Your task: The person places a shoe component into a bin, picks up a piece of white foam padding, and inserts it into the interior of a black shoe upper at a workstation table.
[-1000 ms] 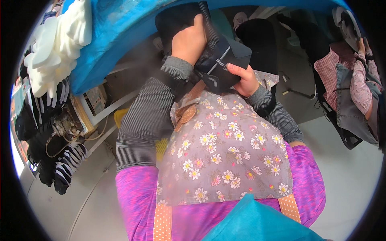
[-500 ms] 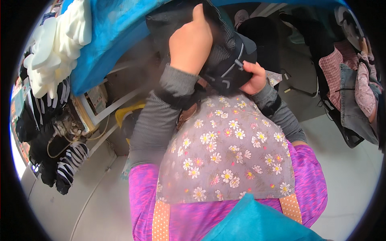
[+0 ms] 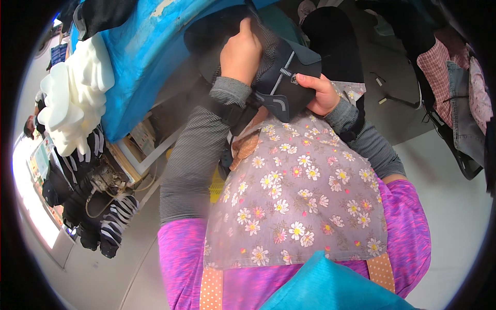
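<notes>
A black sewn piece (image 3: 289, 62), which looks like a shoe upper, is held over my lap. It has mesh, a pale strip and pale curved markings. At its left side is my left hand (image 3: 242, 54), curled against the dark material with one digit pointing up; its other fingertips are partly hidden. On the right, my right hand (image 3: 321, 94) pinches the piece's edge, thumb on top near the pale strip and a small light patch. The fingers beneath it are hidden. Both forearms wear grey striped sleeves.
Blue sheeting (image 3: 150, 46) drapes the surface ahead on the left. White foam-like shapes (image 3: 77, 93) hang at its edge, with black-and-white striped bundles (image 3: 116, 222) below. A flowered apron (image 3: 294, 201) covers my lap. At far right are draped clothes (image 3: 436, 77) by a dark frame.
The black piece has turned and its pale strip and curved markings show more fully. Both hands stay on it. The view has shifted, showing more black material at upper left.
</notes>
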The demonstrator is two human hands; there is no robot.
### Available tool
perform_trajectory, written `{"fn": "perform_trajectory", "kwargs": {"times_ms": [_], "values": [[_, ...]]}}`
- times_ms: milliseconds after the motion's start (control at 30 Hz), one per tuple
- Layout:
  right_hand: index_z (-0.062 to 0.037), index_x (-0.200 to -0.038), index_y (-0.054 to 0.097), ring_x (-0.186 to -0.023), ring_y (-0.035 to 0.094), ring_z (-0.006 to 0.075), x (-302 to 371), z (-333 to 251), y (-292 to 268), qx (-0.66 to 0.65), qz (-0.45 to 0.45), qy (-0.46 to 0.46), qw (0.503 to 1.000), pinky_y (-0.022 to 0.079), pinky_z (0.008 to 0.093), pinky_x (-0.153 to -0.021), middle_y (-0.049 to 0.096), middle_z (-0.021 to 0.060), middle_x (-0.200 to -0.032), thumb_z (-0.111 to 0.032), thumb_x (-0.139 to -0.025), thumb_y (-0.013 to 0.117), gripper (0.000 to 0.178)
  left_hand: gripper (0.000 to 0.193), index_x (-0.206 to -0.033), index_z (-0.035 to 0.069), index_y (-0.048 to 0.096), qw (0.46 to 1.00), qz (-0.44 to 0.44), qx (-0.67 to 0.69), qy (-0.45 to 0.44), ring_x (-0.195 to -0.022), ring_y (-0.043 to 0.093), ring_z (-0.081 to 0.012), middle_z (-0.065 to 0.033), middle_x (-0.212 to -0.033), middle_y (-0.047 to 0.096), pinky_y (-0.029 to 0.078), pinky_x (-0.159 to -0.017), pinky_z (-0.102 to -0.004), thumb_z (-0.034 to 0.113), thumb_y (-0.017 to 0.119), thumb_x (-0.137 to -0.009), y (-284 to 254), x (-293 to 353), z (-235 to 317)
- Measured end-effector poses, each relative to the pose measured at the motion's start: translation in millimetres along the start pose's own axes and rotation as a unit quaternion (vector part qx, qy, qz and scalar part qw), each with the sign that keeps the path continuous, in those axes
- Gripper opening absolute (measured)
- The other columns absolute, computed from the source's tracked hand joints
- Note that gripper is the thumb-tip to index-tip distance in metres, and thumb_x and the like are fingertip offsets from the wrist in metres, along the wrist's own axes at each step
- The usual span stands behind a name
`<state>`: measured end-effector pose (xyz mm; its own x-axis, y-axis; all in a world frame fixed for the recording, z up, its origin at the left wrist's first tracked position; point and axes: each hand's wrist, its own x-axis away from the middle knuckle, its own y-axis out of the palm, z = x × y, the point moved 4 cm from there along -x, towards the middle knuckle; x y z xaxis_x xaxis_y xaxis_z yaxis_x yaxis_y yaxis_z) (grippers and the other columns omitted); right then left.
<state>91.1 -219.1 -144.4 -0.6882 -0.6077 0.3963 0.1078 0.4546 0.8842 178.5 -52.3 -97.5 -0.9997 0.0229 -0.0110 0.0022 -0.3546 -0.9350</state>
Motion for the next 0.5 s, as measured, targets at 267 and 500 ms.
{"fn": "perform_trajectory", "kwargs": {"times_ms": [267,500], "values": [[-0.0009,-0.122,0.055,-0.103,0.063,0.0217,4,-4,1,0.003,-0.03,0.007,1.0,0.05,0.0366,-0.093,0.063,0.011,-0.116,-0.008,-0.088,0.06,0.035,0.029,-0.121,0.008,0.054,0.998,0.043,0.01,-0.047,-0.072,0.064,-0.0425,-0.0235,-0.08,0.066,0.051,-0.062,-0.049,0.022,0.047,-0.097,-20,13,13],[0.0004,-0.123,0.054,-0.103,0.063,0.0211,6,-3,-3,0.038,-0.029,0.013,0.999,0.051,0.0334,-0.091,0.063,0.0118,-0.116,-0.008,-0.087,0.062,0.037,0.032,-0.123,0.006,0.054,0.996,0.039,0.031,-0.067,-0.078,0.064,-0.0421,-0.0253,-0.085,0.066,0.051,-0.067,-0.0484,0.023,0.046,-0.097,-24,20,13]]}}
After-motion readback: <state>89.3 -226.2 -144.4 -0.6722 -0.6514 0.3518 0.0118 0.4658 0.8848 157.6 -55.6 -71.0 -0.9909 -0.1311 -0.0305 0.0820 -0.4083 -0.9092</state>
